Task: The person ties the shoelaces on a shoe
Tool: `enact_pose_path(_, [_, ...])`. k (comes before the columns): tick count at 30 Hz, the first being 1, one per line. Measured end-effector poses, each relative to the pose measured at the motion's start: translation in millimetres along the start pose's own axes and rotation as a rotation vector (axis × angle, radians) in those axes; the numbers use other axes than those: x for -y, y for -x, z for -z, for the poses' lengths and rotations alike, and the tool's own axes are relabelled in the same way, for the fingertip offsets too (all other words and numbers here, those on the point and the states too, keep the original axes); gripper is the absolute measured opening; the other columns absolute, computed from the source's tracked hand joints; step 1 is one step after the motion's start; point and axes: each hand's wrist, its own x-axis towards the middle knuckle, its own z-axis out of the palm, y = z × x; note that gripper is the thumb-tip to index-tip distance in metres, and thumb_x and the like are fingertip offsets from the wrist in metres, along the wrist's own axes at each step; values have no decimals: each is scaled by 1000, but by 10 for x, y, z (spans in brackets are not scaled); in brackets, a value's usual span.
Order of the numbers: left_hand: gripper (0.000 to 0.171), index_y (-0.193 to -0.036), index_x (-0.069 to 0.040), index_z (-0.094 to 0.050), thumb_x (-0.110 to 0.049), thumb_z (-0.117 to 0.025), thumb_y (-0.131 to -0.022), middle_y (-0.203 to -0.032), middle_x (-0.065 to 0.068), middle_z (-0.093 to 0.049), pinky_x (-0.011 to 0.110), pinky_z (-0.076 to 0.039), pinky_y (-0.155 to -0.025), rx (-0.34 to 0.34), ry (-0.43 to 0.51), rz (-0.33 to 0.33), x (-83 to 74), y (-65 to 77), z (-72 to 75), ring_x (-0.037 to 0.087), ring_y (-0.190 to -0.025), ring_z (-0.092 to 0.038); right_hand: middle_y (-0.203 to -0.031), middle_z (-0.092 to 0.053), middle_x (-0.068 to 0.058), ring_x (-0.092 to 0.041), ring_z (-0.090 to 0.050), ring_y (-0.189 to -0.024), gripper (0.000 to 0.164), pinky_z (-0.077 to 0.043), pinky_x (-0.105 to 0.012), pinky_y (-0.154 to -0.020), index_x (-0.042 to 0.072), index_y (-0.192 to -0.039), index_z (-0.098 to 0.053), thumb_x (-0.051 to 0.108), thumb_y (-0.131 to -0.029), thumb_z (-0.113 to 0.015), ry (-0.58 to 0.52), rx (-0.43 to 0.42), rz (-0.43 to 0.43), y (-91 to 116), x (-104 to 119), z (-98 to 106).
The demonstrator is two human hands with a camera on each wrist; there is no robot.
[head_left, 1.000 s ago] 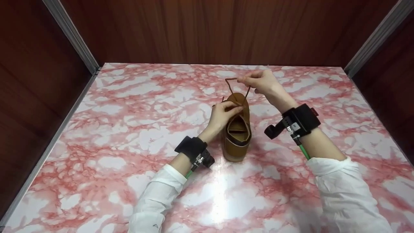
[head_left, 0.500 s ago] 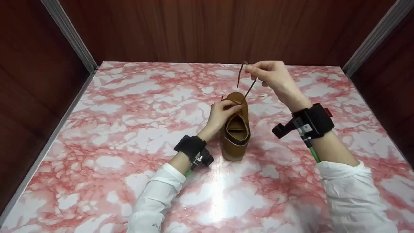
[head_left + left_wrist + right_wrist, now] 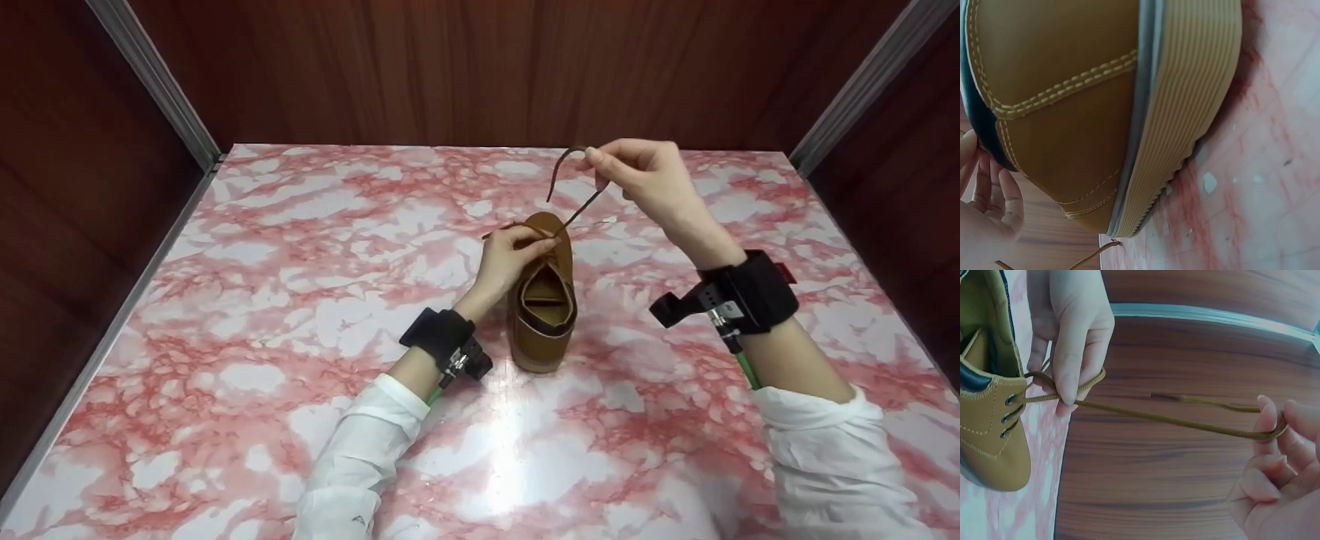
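Head view: a tan shoe (image 3: 541,346) stands on the marbled counter (image 3: 247,379); its lace (image 3: 579,212) is pinched by fingers of the left hand (image 3: 501,262) and right hand (image 3: 660,180). If tugged too hard, the loop (image 3: 1096,381) at the left fingers could slip free.

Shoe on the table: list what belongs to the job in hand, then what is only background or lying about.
Job:
shoe
lace
left hand, pinching the lace near the shoe
right hand, holding it out

Background:
table
wood-look panels
black wrist straps
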Motion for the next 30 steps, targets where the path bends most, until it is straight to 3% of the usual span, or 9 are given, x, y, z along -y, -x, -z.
enact_pose_path(9, [19, -62, -23, -57, -41, -54, -55, -63, -13, -50, 16, -32, -55, -6, -12, -9, 364, -108, -115, -1, -60, -44, -57, -43, -18, -14, -30, -45, 14, -22, -22, -39, -3, -71, -55, 8, -72, -46, -13, 107, 183, 70, -26, 23])
enact_pose_path(15, [18, -64, -27, -57, -41, -55, -54, -64, -15, -50, 17, -32, -54, -8, -21, -11, 590, -169, -180, -1, -61, -44, -59, -46, -15, -15, -37, -51, 12, -28, -23, -44, -2, -70, -55, 5, -71, -47, 29, 197, 175, 131, -40, 48])
enact_pose_path(18, [18, -64, -27, -57, -41, -55, -53, -65, -14, -50, 16, -32, -54, -9, -19, -13, 629, -178, -189, -1, -62, -44, -60, -47, -12, -14, -37, -50, 11, -29, -23, -44, -2, -72, -56, 4, -71, -46, 42, 238, 174, 153, -50, 67])
enact_pose_path(21, [21, -64, -24, -57, -42, -54, -54, -66, -13, -51, 17, -32, -56, 20, -7, 13, 570, -162, -144, 0, -62, -44, -62, -49, -11, -15, -39, -51, 12, -30, -24, -44, 0, -74, -56, 5, -71, -45, 62, 276, 170, 164, -72, 86])
enact_pose_path(23, [17, -66, -19, -59, -34, -55, -58, -67, -7, -52, 20, -32, -58, 68, -16, 60, 294, -115, -35, 4, -63, -45, -63, -50, -9, -16, -40, -52, 12, -32, -24, -45, 2, -75, -57, 6, -71, -46, 83, 293, 157, 170, -89, 93])
enact_pose_path(26, [19, -69, -16, -59, -32, -55, -60, -69, -5, -53, 21, -32, -59, 101, 0, 93, 236, -115, -5, 6, -65, -45, -64, -51, -8, -18, -42, -55, 12, -33, -25, -46, 5, -75, -57, 8, -72, -46, 92, 321, 136, 177, -120, 93])
enact_pose_path(28, [18, -68, -17, -59, -33, -55, -59, -68, -6, -52, 20, -32, -59, 93, -7, 91, 289, -134, -33, 6, -64, -45, -66, -52, -7, -19, -43, -56, 12, -34, -25, -46, 6, -74, -58, 8, -71, -46, 92, 339, 136, 182, -142, 88])
enact_pose_path(30, [23, -66, -22, -58, -41, -54, -55, -66, -11, -51, 18, -32, -57, 56, 9, 49, 567, -187, -139, 2, -62, -44, -67, -52, -5, -19, -44, -57, 12, -35, -26, -47, 7, -75, -58, 8, -71, -46, 88, 358, 141, 182, -167, 81])
